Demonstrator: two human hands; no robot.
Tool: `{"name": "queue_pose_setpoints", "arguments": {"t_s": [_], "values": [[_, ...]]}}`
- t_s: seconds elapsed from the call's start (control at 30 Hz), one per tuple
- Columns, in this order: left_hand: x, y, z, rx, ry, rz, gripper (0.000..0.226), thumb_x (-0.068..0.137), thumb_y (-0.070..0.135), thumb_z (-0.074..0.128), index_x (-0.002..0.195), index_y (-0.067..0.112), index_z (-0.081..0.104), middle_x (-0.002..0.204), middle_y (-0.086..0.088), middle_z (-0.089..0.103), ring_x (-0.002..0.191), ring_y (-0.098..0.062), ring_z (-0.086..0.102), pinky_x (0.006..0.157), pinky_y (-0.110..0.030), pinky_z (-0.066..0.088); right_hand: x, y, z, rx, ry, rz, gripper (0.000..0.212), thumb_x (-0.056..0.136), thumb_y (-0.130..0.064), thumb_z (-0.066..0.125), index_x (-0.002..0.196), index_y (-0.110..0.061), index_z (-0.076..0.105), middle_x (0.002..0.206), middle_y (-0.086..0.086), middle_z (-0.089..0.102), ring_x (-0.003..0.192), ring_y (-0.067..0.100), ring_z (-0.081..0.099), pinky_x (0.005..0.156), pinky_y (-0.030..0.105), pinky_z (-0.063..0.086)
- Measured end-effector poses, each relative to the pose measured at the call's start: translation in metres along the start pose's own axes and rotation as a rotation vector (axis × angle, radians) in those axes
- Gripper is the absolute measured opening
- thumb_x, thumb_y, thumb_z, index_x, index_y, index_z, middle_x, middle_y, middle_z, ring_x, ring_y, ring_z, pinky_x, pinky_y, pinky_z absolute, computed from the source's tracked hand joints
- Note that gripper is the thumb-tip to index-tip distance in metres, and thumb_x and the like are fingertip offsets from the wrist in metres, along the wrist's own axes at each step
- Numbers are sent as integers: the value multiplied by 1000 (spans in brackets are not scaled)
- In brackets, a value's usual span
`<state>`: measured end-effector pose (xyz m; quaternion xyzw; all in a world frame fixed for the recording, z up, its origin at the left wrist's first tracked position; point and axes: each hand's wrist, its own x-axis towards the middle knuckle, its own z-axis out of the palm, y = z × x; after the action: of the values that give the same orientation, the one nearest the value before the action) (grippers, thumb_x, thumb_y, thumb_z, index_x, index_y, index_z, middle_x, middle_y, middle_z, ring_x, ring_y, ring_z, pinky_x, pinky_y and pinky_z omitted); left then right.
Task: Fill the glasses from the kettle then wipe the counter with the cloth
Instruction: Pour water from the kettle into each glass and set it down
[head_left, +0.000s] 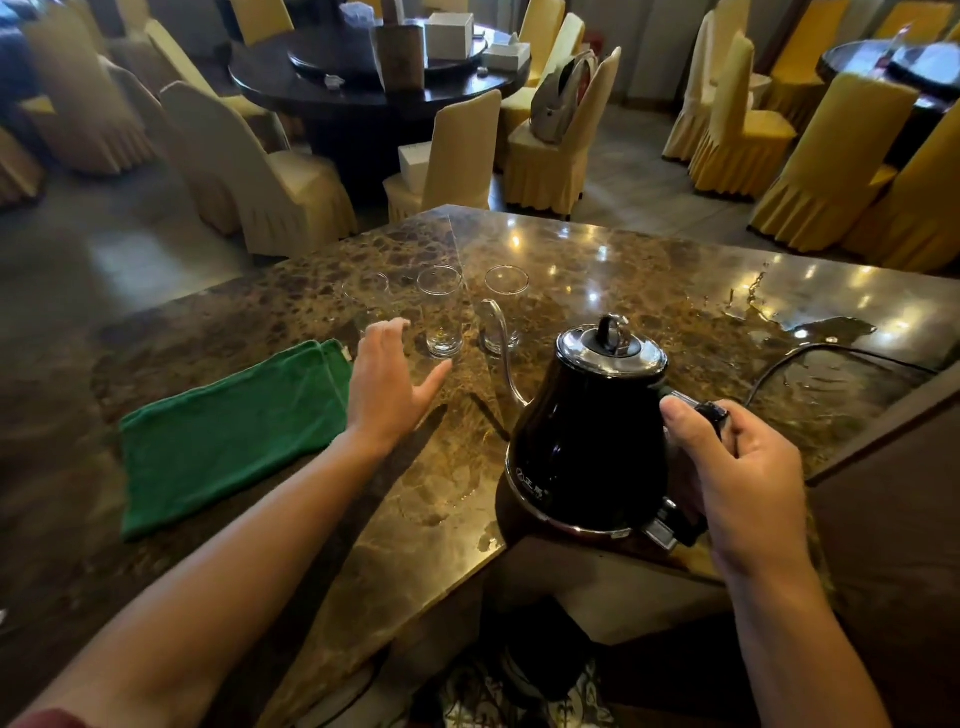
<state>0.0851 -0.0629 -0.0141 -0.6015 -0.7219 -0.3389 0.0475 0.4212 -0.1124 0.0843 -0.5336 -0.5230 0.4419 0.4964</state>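
Black and glossy, the kettle (587, 436) stands at the counter's (649, 270) near edge with a chrome lid and a thin gooseneck spout aimed at the glasses. The right hand (737, 467) is closed around its handle. The left hand (387, 384) hovers open-fingered left of the kettle, gripping nothing. Beyond the kettle stand three clear glasses (441, 312); any contents cannot be determined. Left of the kettle lies a folded green cloth (228, 436).

Cloth (228, 436) left of kettle (587, 441), 3 glasses (441, 312) behind.
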Motion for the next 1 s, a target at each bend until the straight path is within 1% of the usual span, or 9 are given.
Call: {"name": "queue_pose_setpoints", "arguments": {"t_s": [0.17, 0.23, 0.33, 0.47, 0.57, 0.67, 0.77, 0.87, 1.0], "values": [[29, 12, 20, -128, -102, -121, 98, 84, 59, 73, 150, 1, 32, 149, -20, 41, 140, -32, 42, 114, -41, 39, -2, 0, -7, 23, -3, -5, 88, 73, -68, 83, 87, 12, 49, 75, 38, 46, 72, 30, 45, 58, 61, 43], [39, 13, 28, -171, -127, -202, 105, 84, 59, 73, 156, 3, 22, 157, -19, 33, 146, -33, 34, 118, -44, 36, -2, 0, -10, 28, 1, 1, 86, 75, -65, 83, 89, 13, 49, 75, 35, 49, 72, 30, 46, 58, 64, 44], [52, 15, 38, -232, -155, -322, 110, 84, 59, 74, 160, 12, 10, 163, -17, 25, 149, -34, 31, 117, -50, 37, -3, -2, -12, 12, 2, 7, 87, 77, -63, 83, 92, 15, 48, 83, 47, 46, 74, 32, 49, 62, 71, 46], [67, 18, 51, -416, -118, -439, 109, 85, 50, 77, 161, 19, 5, 166, -14, 22, 150, -33, 30, 117, -50, 36, -8, -4, -14, -1, 17, 21, 83, 79, -62, 83, 86, 12, 47, 76, 42, 40, 62, 40, 44, 61, 70, 44], [80, 15, 59, -515, -86, -486, 101, 86, 45, 78, 160, 18, 14, 159, -13, 36, 143, -29, 41, 115, -47, 40, -11, -10, -16, -22, 28, -8, 70, 80, -58, 81, 76, 3, 47, 65, 22, 37, 62, 30, 38, 56, 64, 42], [84, 12, 61, -546, -118, -485, 80, 87, 44, 77, 149, 15, 35, 132, -2, 55, 126, -25, 56, 105, -42, 49, -12, -20, -17, -53, 22, -34, 78, 77, -62, 82, 76, 7, 45, 64, 11, 34, 60, 28, 31, 51, 60, 36], [72, 17, 53, -590, -144, -440, 68, 87, 40, 78, 139, 14, 43, 121, 1, 59, 117, -21, 62, 100, -40, 53, -11, -23, -20, -80, 22, -68, 68, 80, -53, 78, 72, 4, 43, 62, 10, 31, 58, 30, 26, 49, 56, 32], [44, 23, 41, -600, -195, -347, 65, 86, 42, 79, 135, 15, 45, 119, -1, 62, 110, -18, 65, 96, -39, 56, -9, -26, -23, -83, 13, -84, 72, 81, -54, 79, 78, 10, 46, 63, 25, 32, 56, 45, 28, 50, 61, 33], [7, 30, 19, -598, -198, -264, 63, 85, 42, 80, 132, 14, 49, 113, 5, 63, 107, -11, 63, 96, -32, 55, -8, -35, -26, -128, -8, -128, 74, 80, -54, 79, 79, 12, 46, 66, 30, 33, 59, 31, 30, 51, 58, 32]]}}
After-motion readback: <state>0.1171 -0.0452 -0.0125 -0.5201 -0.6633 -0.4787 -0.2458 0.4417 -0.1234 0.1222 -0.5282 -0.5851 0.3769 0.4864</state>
